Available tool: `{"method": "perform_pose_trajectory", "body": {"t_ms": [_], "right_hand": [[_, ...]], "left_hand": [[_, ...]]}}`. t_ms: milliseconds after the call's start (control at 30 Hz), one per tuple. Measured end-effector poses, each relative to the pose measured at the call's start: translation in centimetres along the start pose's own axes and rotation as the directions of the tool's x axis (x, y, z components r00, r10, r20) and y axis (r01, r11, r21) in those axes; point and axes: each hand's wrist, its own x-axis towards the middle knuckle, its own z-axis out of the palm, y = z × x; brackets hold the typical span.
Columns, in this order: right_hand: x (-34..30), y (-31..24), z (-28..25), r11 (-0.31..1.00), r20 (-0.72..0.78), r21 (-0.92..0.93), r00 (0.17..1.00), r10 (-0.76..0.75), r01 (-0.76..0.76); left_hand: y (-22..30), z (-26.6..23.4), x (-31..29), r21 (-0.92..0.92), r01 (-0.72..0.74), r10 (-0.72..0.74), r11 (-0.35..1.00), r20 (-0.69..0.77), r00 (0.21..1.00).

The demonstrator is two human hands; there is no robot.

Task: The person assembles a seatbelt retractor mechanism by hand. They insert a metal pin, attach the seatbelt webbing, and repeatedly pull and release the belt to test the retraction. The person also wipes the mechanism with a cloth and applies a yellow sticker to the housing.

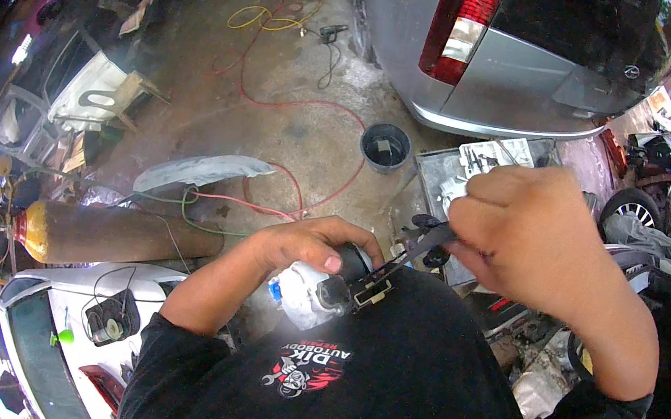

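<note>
Right hand pulls a dark strap near the chest, left hand on a white piece

Nearer the person than the black bucket (383, 167), the left hand (310, 244) curls over a white piece (309, 295) with dark parts, thumb lying on top — exactly what it is, I cannot tell. The right hand (516, 225), nearer the person than the bucket and to its right, is closed tight around a dark strap (425, 247). The strap slants down from that fist to a pale buckle (373, 293) beside the white piece, in front of the black shirt (436, 350).

Just right of the bucket stands a grey surface (429, 171) bearing a white tray (478, 154) with dark items; part of it is hidden behind the right hand. A silver car (530, 87) sits beyond the bucket and to its right, with a wheel (632, 209) far to the right. A red hose (307, 104) winds across the floor left of the bucket, a yellow cord (268, 23) beyond it. Left of the bucket and nearer the person come a curved grey panel (200, 172), then a gas cylinder (128, 237) — brown, with a yellow end — and a white car (60, 275).
</note>
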Motion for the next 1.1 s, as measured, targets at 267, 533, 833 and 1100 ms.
{"method": "perform_pose_trajectory", "body": {"t_ms": [267, 533, 833, 1100], "right_hand": [[0.4, 0.9, -1.6, 1.000, 0.096, -0.006, 0.995, 0.026, -0.026], [0.2, -0.7, 2.6, 0.997, 0.119, 0.071, 0.992, -0.046, 0.038], [0.1, 0.9, 0.7, 1.000, 0.082, 0.018, 0.996, 0.023, -0.025], [-0.6, 1.3, -0.4, 0.999, 0.072, -0.029, 0.996, 0.045, -0.043]], "left_hand": [[-0.2, -0.3, 0.0, -0.061, 0.023, -0.024, 0.998, -0.016, 1.000], [0.4, -0.4, 0.8, 0.046, -0.021, 0.022, 0.999, -0.024, 0.999], [-0.1, -0.4, 0.7, 0.031, -0.015, 0.015, 0.999, 0.002, 1.000], [0.0, 0.4, 0.9, -0.020, 0.013, -0.014, 1.000, -0.046, 0.999]]}}
